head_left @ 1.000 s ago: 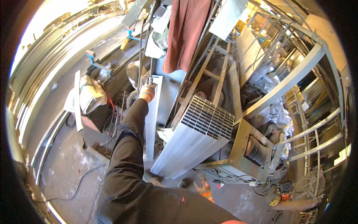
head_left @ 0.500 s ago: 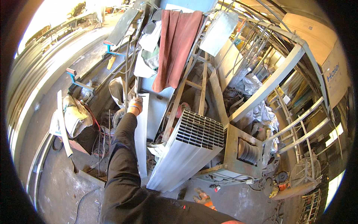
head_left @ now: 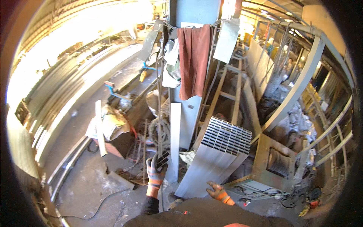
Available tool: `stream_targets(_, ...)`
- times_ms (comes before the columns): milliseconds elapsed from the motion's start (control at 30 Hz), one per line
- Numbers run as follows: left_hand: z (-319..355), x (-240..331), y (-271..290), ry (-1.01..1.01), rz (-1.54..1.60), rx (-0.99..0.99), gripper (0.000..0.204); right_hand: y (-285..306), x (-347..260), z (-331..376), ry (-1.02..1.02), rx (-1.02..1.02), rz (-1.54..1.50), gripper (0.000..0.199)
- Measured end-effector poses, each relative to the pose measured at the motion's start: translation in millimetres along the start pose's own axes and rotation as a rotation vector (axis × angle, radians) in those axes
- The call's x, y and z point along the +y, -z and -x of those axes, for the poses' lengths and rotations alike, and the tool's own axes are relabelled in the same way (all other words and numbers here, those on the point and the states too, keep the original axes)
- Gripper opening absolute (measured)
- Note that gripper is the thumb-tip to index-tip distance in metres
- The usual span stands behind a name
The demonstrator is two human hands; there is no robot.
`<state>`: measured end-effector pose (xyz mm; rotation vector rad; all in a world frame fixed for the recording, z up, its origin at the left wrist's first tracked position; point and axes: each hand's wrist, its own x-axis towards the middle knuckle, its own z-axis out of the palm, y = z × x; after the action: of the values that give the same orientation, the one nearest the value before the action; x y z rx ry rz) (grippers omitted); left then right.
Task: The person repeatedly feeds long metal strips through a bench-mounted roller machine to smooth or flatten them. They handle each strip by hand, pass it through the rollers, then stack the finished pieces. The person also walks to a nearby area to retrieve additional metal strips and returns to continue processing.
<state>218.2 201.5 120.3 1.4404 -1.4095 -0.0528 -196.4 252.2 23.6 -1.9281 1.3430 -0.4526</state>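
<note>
My left hand (head_left: 155, 173), in a grey and orange work glove, is raised left of an upright pale metal profile (head_left: 175, 140). Its fingers are closed around a small dark block-like thing (head_left: 163, 159), whose kind I cannot make out. My right hand (head_left: 219, 192), in a similar glove, hangs low with its fingers apart and nothing in them. Just beyond it, a stacked bundle of silver rectangular tubes (head_left: 211, 162) leans with its open ends up.
A blue column (head_left: 185, 125) carries a hanging dark red cloth (head_left: 194, 62) and cables. At the left, sacks (head_left: 113, 123) lie by a box and a leaning strip. A rusty metal-framed machine (head_left: 274, 162) stands at the right, and a cable (head_left: 100, 208) runs over the floor.
My left hand has come down and back from high beside the upright profile and now holds the dark thing. The view has tilted up and turned left. My right hand stays open.
</note>
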Motion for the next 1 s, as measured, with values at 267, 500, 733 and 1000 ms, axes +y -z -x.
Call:
stream_targets(267, 132, 189, 104, 0.050, -0.315, 0.247, 0.086, -10, -16, -49, 0.501, -0.438, -0.108, 0.089)
stream_targets(500, 112, 423, 134, -0.221, -0.226, 0.357, 0.119, -66, -53, -1, 0.894, -0.529, -0.086, 0.132)
stream_targets(733, 42, 506, 67, -0.137, 0.011, 0.152, 0.129, -49, -102, 144, 0.669, -0.631, -0.973, 0.067)
stream_targets(1000, 358, 410, 141, 0.503, -0.098, -0.855, 0.077, 65, -39, 172, 0.197, -0.083, -2.028, 0.036)
